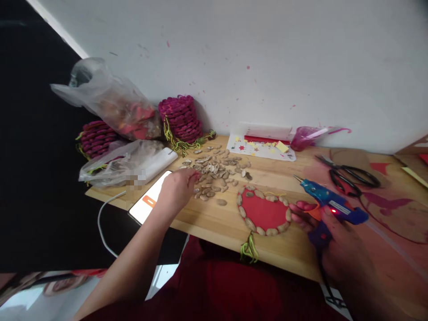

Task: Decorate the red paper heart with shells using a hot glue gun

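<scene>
My right hand (334, 240) is wrapped round the handle of a blue hot glue gun (329, 198) with an orange trigger and a lit red light. Its nozzle points up and left, above the table. Near it lies a red heart-shaped piece (264, 210), edged with peanut shells and with a green yarn tassel (249, 249) at its lower tip. My left hand (177, 189) is at the left edge of a heap of peanut shells (214, 171), fingers bent together. What its fingertips hold, if anything, is hidden. A lit phone (149, 203) lies partly under that wrist.
Black-handled scissors (347, 174) lie at the right. Behind are a white sheet (261, 149) with star shapes and a pink cup (302, 138). At the left stand a purple woven basket (182, 118), plastic bags (117, 102) and a white power strip (162, 160) with a cable.
</scene>
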Demonstrator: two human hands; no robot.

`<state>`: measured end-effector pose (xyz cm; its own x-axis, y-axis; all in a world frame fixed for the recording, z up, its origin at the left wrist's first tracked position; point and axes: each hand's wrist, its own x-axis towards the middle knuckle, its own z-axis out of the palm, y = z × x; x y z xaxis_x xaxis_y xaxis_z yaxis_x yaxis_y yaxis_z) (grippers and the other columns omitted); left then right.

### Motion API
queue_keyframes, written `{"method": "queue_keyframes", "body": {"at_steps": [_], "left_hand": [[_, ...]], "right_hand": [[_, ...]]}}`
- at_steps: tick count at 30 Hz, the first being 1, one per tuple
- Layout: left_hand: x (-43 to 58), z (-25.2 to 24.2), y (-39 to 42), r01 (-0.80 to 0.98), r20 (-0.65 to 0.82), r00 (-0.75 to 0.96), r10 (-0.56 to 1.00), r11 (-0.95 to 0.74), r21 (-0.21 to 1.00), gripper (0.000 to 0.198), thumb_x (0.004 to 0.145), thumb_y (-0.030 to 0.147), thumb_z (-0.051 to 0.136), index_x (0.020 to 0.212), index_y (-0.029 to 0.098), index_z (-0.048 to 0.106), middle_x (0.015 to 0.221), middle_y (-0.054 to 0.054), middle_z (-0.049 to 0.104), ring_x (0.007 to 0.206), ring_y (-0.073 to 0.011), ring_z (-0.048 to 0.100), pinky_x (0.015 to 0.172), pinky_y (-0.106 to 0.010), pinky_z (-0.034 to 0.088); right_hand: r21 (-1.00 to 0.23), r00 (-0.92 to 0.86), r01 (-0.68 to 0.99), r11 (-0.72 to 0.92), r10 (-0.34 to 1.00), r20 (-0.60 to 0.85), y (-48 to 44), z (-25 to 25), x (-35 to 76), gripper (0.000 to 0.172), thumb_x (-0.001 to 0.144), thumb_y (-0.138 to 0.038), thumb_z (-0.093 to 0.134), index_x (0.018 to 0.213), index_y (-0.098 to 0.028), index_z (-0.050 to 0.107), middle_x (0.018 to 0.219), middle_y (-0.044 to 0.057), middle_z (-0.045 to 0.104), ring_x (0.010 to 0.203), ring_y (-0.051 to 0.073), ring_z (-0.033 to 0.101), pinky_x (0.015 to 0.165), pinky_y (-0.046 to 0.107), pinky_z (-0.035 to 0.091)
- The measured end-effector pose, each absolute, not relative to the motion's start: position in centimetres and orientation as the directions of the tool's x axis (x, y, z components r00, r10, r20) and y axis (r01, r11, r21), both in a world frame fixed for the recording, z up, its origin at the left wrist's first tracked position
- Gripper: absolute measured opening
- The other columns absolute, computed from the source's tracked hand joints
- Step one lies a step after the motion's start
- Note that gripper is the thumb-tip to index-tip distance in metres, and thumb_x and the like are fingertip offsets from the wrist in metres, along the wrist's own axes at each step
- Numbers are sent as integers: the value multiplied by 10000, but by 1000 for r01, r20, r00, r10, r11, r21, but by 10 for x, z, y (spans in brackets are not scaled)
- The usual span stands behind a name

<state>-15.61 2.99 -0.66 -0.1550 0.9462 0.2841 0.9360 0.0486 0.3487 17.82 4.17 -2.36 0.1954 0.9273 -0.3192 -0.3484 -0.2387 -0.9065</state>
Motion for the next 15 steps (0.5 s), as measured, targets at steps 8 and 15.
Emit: {"method": "queue_keyframes", "body": {"at_steps": [8, 15], "left_hand": [[-165, -15, 42, 946, 294, -111, 949, 10, 324, 236, 879, 119, 532, 911, 179, 758, 966, -89, 744, 893, -242, 689, 820, -352, 540], [-157, -22, 48, 943, 234, -65, 970, -17, 333, 224, 858, 108, 568, 916, 190, 768, 932, -78, 723, 900, -239, 663, 853, -360, 534]], "right_hand": [[-904, 199, -320, -282, 913, -355, 43, -26, 178, 307, 690, -473, 838, 843, -221, 754, 983, 80, 774, 976, 271, 760, 771, 254, 651], [-902, 203, -284, -326, 899, -389, 42, -24, 177, 305, 684, -469, 825, 845, -221, 750, 1000, 96, 776, 978, 303, 761, 846, 316, 646]]}}
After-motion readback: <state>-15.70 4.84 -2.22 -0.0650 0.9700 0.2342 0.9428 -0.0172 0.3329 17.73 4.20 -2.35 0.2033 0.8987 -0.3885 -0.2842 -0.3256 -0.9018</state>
